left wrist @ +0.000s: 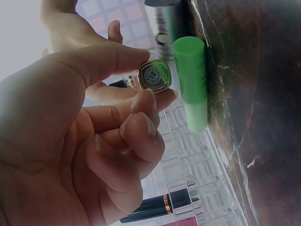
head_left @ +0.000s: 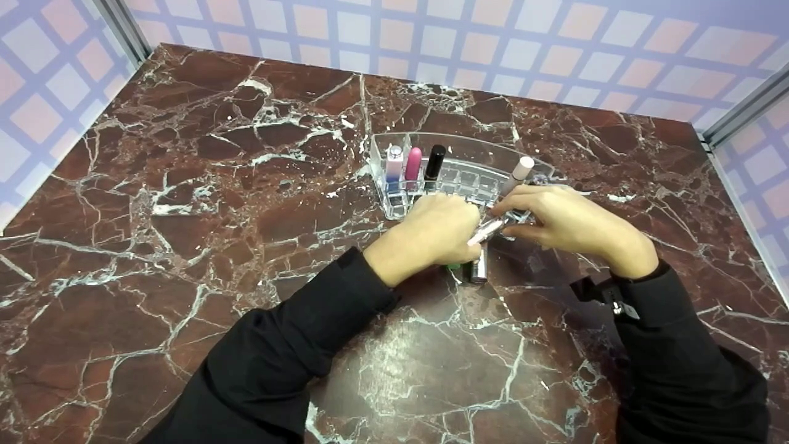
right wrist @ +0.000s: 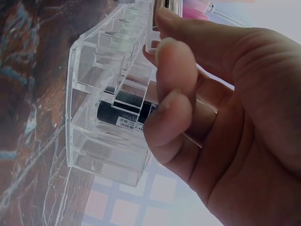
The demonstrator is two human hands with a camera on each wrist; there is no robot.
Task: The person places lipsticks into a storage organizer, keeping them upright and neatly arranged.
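Note:
Both hands meet at the front of a clear acrylic organizer (head_left: 465, 161). Between thumb and fingers, my left hand (head_left: 434, 228) pinches a small lip gloss tube (head_left: 487, 232); its squarish end (left wrist: 156, 76) carries a round "04" sticker. My right hand (head_left: 558, 219) holds the other end of that tube, its thumb pressed on the tube (right wrist: 162, 7) in the right wrist view. Close by the left fingers are a green tube (left wrist: 190, 75) and a silver-and-dark tube (head_left: 479, 270). Behind the right fingers, a black tube with a label (right wrist: 120, 113) sits in an organizer slot.
In the organizer's left part stand a clear-and-blue tube (head_left: 394, 166), a pink tube (head_left: 413, 165) and a black tube (head_left: 435, 163). A white-capped tube (head_left: 523, 168) leans at its right end. Patterned panels (head_left: 431, 37) border the brown marbled table (head_left: 246, 246).

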